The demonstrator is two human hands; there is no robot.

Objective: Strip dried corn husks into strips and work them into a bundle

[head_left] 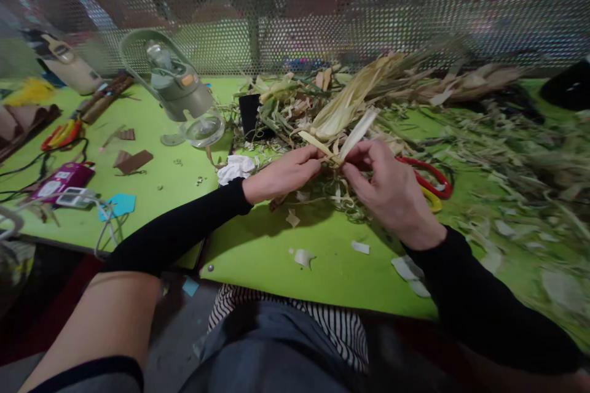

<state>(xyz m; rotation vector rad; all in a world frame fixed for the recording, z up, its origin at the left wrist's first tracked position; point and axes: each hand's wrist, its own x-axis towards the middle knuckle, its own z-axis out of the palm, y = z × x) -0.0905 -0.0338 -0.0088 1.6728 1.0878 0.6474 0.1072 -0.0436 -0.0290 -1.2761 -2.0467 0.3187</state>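
Observation:
Both hands meet over the green table at a small piece of pale corn husk strips (332,156), which look folded or crossed over one another. My left hand (295,173) pinches the piece from the left side, its fingertips partly hidden behind the strips. From the right, my right hand (385,187) grips it between thumb and fingers, one whitish strip sticking up past the fingertips. Just behind lies a bundle of long yellowish husks (354,98). Red-and-yellow handled scissors (428,181) rest beside my right hand, partly covered by it.
Loose husk scraps (520,153) spread over the right side of the green table (276,252). Left of me stand a grey-green bottle (179,89), a crumpled white tissue (236,168), a purple box (64,181) and orange-handled scissors (62,135). A perforated metal screen (207,43) closes off the back.

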